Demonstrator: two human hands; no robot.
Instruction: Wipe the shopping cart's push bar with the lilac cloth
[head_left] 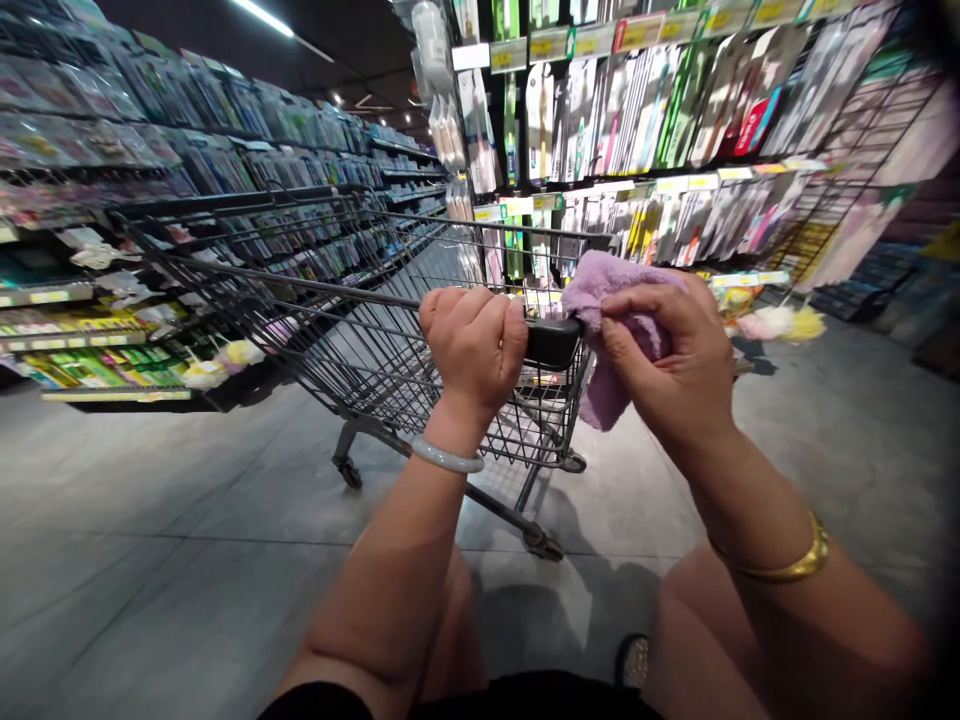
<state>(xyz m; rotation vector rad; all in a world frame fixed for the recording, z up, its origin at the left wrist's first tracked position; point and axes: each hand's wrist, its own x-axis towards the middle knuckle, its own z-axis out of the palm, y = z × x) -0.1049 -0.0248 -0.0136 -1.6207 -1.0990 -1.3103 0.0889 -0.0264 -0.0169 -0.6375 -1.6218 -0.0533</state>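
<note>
The left hand grips the handle of a shopping cart; the right hand holds a purple cloth at the handle's right end.

A tube glows against the dark ceiling. Shadows darken the floor. The left shelves blur and stretch; the right edge blackens.

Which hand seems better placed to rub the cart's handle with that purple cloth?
Probably the right hand: it already pinches the purple cloth at the end of the black handle. The left hand has no cloth and is closed around the handle.
</note>
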